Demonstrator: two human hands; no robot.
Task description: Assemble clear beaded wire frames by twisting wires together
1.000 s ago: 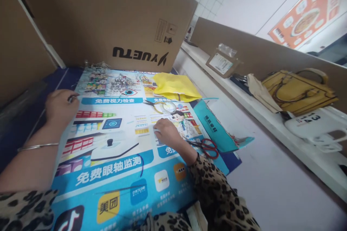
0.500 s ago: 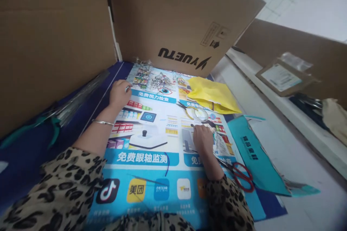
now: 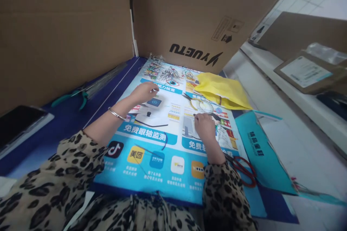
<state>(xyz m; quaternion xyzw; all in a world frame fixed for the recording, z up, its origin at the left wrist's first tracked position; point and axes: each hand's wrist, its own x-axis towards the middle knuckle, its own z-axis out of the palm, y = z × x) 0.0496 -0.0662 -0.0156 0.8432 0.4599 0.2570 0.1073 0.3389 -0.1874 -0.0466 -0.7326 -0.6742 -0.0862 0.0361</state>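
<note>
My left hand point(image 3: 146, 92) is over the upper left of the printed blue and white sheet point(image 3: 151, 117), its fingers curled together; anything between them is too small to make out. On the right half of the sheet, my right hand point(image 3: 205, 126) is closed, with a tiny dark tip at its fingers that I cannot identify. Just beyond it lie yellow-handled pliers point(image 3: 191, 101) and a clear round dish point(image 3: 206, 107). Red-handled scissors point(image 3: 244, 171) rest beside my right wrist. A dark thread point(image 3: 166, 140) lies between my arms.
Tangled wires point(image 3: 170, 74) are at the sheet's far end, near a yellow bag point(image 3: 222, 90). A teal package point(image 3: 264, 151) lies at right. Teal-handled pliers point(image 3: 73, 97) and a phone point(image 3: 20, 126) are at left. Cardboard point(image 3: 189, 14) stands behind.
My left hand has moved right, from the sheet's left edge to over the print. My right hand stays near the same spot. The view has shifted left, and the phone now shows.
</note>
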